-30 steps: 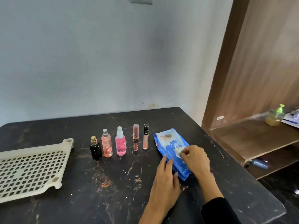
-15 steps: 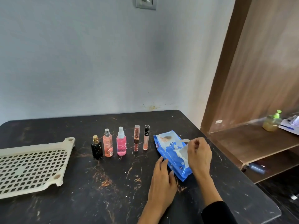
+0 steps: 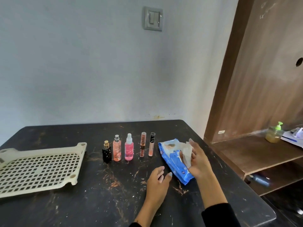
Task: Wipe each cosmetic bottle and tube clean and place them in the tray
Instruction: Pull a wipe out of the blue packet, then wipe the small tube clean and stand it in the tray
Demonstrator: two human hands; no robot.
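Observation:
Five cosmetics stand in a row on the dark table: a black perfume bottle (image 3: 106,153), a peach spray bottle (image 3: 117,150), a pink spray bottle (image 3: 129,149), and two lip gloss tubes (image 3: 143,144) (image 3: 151,144). A cream perforated tray (image 3: 41,167) lies at the left. To the right of the row lies a blue wet-wipe pack (image 3: 175,161). My right hand (image 3: 197,159) holds a white wipe (image 3: 186,153) just above the pack. My left hand (image 3: 158,179) rests on the table beside the pack's near end, fingers apart.
The table's right edge (image 3: 229,174) borders a wooden shelf unit (image 3: 255,154) holding a green-pump soap bottle (image 3: 274,135) and papers (image 3: 293,136). A wall switch (image 3: 153,18) sits high on the grey wall behind the table.
My right hand has pulled a wipe up out of the pack and lifted it. My left hand has slid off the pack onto the table. The camera has tilted upward.

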